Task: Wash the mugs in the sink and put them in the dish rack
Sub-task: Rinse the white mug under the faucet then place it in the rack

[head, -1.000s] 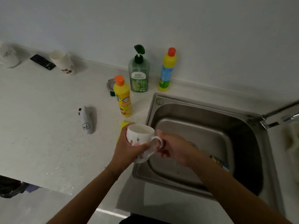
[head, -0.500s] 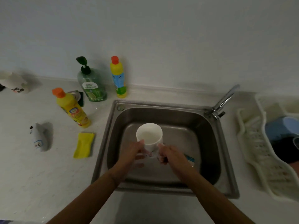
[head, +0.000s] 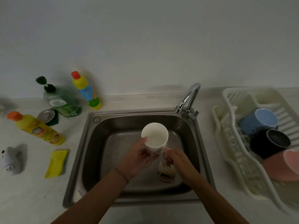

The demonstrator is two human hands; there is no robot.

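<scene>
White ceramic mug with a printed pattern (head: 154, 136) held over the stainless steel sink basin (head: 113, 143), mouth tilted up toward the camera. Left hand (head: 139, 157) wraps its grip around the mug's side, thumb at the rim. Right hand (head: 176, 160) has its grip curled at the mug's handle side (handle itself hidden, so contact is unclear). Chrome tap (head: 188, 99) stands at the sink's back right corner. On the tabletop to the right, a cream plastic dish rack (head: 229, 143) holds a blue mug (head: 258, 122), a black mug (head: 271, 143) and a pink mug (head: 284, 165), all lying on their sides.
</scene>
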